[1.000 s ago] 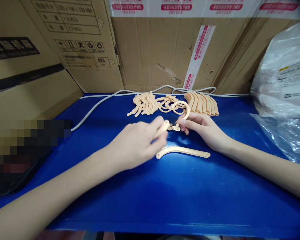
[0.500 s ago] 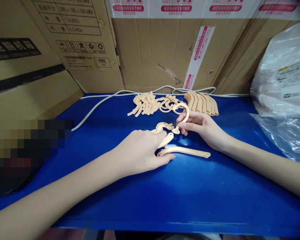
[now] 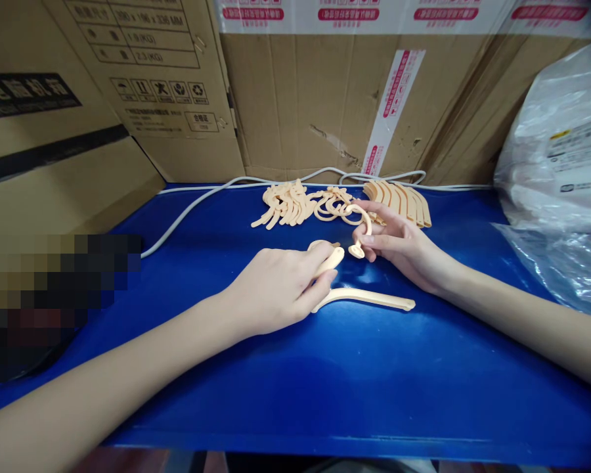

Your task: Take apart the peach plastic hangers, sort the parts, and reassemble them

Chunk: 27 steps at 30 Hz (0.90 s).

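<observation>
Nearby, a long curved bar (image 3: 369,299) lies crosswise on the blue table (image 3: 295,387), its left end beside the left thumb; whether they touch cannot be told. Just beyond, the left hand (image 3: 282,289) pinches a short beige piece (image 3: 331,261) between thumb and fingers, its long axis slanting away to the right. Its rounded end points at the small foot of a hooked piece (image 3: 369,226), a narrow gap between them. The right hand (image 3: 394,236) pinches that hook upright and is the nearer hand to it. Farther back sit three groups: wavy strips (image 3: 288,205), loose hooks (image 3: 331,202) and stacked curved bars (image 3: 398,202). Behind them runs a white cable (image 3: 201,197). The left carton (image 3: 167,151) reads "1.9(KG)", "2.3(KG)" and "合格证"; the red lettering on the back carton's tape (image 3: 393,108) is too small to read surely.
</observation>
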{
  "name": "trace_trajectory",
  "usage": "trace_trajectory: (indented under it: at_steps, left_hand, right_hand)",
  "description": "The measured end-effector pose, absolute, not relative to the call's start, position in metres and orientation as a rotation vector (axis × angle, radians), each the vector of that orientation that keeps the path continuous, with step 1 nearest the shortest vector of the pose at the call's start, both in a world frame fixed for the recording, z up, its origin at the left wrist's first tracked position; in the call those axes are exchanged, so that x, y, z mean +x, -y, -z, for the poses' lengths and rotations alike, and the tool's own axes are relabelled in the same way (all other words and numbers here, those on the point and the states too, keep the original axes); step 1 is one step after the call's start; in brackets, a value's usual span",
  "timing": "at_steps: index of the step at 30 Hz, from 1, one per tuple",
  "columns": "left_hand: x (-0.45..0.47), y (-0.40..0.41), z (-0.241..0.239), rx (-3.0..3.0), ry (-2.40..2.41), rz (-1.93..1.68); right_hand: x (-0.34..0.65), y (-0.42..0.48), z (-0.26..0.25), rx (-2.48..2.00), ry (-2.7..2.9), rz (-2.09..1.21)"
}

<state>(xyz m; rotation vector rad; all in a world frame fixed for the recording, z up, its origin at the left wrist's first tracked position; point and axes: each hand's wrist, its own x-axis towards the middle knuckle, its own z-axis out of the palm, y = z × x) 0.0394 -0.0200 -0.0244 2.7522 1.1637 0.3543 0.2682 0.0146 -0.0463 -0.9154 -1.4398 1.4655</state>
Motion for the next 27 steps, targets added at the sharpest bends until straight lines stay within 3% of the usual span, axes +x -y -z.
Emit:
trace_trajectory:
  at_steps: [11,27]
  left_hand:
    - [0.0385,0.0202,0.0311,2.897,-1.014,-0.566]
    - [0.0376,0.019,0.0293,2.947,-0.98,-0.584]
  right_hand:
    - [0.2695,-0.0163,0.0474,-0.912,1.471,-1.47]
    - [0.2712,-0.0172,0.0522,-0.909,1.554,-1.43]
